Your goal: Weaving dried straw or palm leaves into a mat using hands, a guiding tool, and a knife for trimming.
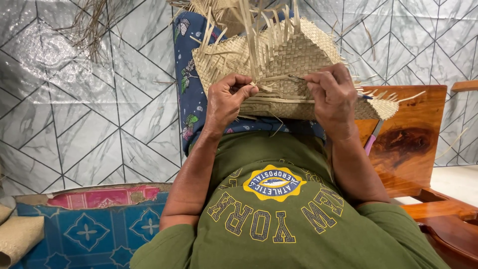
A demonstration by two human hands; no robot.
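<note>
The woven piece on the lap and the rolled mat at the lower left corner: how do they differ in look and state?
The woven piece lies on the lap under both hands, the left hand and the right hand; the rolled mat lies on the floor, untouched. The woven piece has many loose strips sticking up from its top edge; the rolled mat shows none. The woven piece is spread out; the mat is curled. Both are pale straw-coloured.

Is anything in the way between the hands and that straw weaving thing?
No, nothing visible is. The left hand and right hand both already touch the woven straw piece on the lap, pinching its loose strips with the fingers.
</note>
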